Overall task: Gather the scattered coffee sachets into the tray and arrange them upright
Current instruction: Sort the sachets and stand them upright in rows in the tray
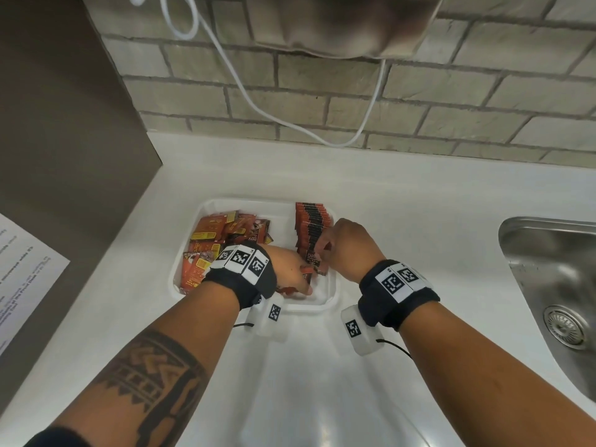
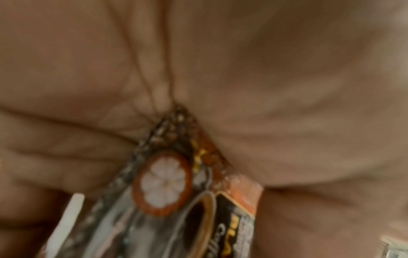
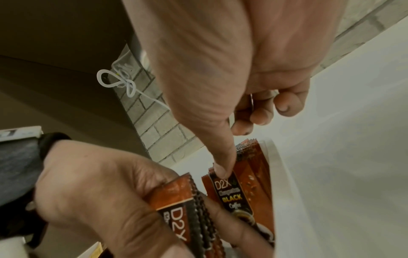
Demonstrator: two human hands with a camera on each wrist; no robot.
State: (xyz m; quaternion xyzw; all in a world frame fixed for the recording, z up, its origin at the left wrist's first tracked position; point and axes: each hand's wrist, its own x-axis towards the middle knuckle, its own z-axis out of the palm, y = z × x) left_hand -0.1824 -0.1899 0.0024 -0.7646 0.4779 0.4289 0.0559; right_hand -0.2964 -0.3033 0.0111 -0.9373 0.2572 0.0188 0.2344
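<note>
One tray [image 1: 332,287], two hands, one sink [image 1: 548,269], one cable [image 1: 245,91], sachets too many to count.

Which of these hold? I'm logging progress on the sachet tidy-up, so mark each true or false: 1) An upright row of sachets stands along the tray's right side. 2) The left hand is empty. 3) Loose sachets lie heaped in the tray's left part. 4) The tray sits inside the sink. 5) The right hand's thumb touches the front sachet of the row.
1) True: the upright row stands along the right side of the white tray.
2) False: the left hand grips a few sachets.
3) True: the loose heap lies there.
4) False: the tray sits on the countertop, left of the sink.
5) True: the right hand has its thumb on it.
</note>
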